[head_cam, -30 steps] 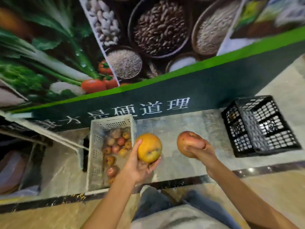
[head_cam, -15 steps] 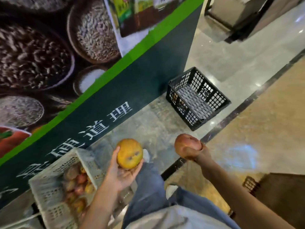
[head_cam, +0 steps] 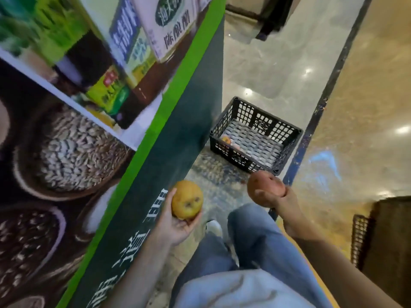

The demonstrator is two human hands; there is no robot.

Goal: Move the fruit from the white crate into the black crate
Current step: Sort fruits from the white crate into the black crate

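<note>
On left hand (head_cam: 175, 227), round yellow fruit (head_cam: 188, 202)

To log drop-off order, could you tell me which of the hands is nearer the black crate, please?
Right. The right hand, gripping a reddish fruit, is just short of the black crate; the left hand, holding a yellow fruit, is farther back and left.

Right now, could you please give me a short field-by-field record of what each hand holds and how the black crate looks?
left hand: cradles a yellow-orange fruit, palm up
right hand: grips a reddish fruit
black crate: on the floor ahead, beside the green wall panel
crate contents: one small orange fruit in the corner nearest the panel
white crate: out of view
</note>
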